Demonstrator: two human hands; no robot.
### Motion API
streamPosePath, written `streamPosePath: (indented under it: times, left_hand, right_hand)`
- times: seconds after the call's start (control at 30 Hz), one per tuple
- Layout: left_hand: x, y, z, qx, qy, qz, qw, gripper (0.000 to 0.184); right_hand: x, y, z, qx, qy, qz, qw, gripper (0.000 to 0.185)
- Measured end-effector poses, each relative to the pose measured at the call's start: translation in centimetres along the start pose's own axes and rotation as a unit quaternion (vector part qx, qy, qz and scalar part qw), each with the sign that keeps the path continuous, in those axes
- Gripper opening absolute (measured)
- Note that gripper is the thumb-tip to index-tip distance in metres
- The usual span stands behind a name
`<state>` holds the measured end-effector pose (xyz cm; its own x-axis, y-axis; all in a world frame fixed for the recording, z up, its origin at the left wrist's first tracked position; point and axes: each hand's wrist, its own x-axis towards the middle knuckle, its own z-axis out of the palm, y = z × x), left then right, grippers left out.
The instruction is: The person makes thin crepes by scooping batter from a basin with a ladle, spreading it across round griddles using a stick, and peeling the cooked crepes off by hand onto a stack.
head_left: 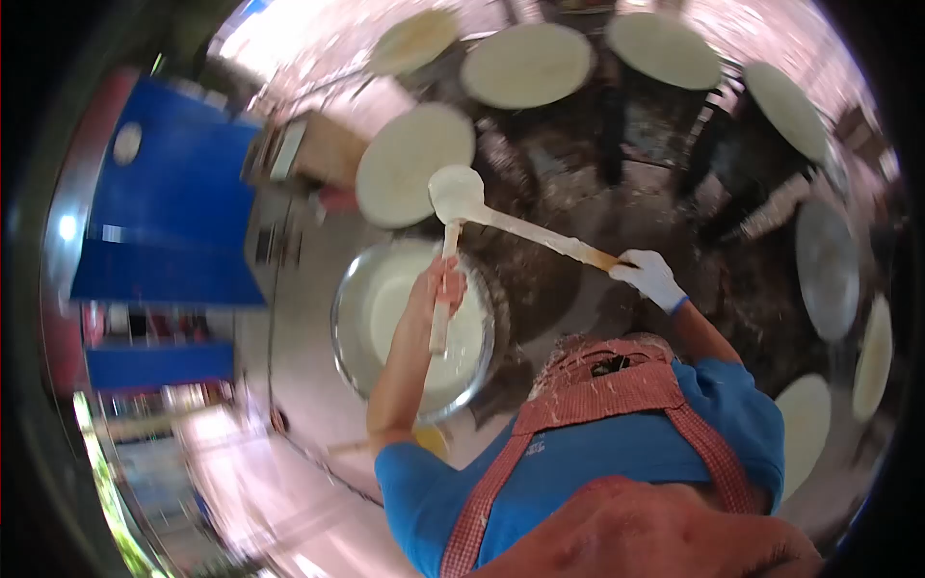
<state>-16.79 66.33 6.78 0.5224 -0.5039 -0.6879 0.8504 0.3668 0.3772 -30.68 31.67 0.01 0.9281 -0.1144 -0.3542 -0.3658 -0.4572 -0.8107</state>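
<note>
My left hand (439,286), bare, is closed around a pale flat wooden stick (451,241) above the metal basin (336,318). In my right hand (647,277), which wears a white glove with a blue cuff, is the wooden handle of a long ladle (540,234). Pale batter coats the ladle's round head and much of its handle. The stick's upper end meets the underside of the ladle head; whether they touch I cannot tell. Pale, creamy batter (390,306) fills much of the basin.
Several round griddles curve around the front and right, many covered by pale rounds (527,65). One dark grey griddle (827,270) stands at right. A cardboard box (323,154) and blue panel (173,193) are at left. A yellow thing (433,441) lies behind my left arm.
</note>
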Motion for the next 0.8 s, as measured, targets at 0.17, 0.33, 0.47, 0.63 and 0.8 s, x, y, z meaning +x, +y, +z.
streamPosePath:
  times: [0.17, 0.33, 0.47, 0.63, 0.8]
  left_hand:
    - [7.5, -4.4, 13.2, 0.234, -0.203, 0.068, 0.948, 0.018]
    - [19.6, -14.1, 24.8, 0.036, -0.265, -0.367, 0.891, 0.024]
    - [27.7, -23.9, 30.4, -0.019, -0.175, -0.551, 0.816, 0.031]
    - [30.8, -35.9, 40.3, 0.105, -0.224, -0.659, 0.711, 0.015]
    - [30.9, -45.0, 51.4, 0.528, -0.446, -0.339, 0.638, 0.037]
  right_hand:
    - [-8.1, 5.1, -8.3, 0.069, 0.256, -0.039, 0.963, 0.029]
    - [-15.2, 14.6, -10.1, 0.139, 0.345, 0.128, 0.919, 0.032]
    - [-25.3, 19.6, -7.7, 0.061, 0.42, 0.282, 0.861, 0.036]
    - [-33.3, 21.7, -6.0, 0.005, 0.561, 0.45, 0.695, 0.035]
    - [-32.1, 18.8, -11.3, 0.121, 0.709, 0.439, 0.539, 0.037]
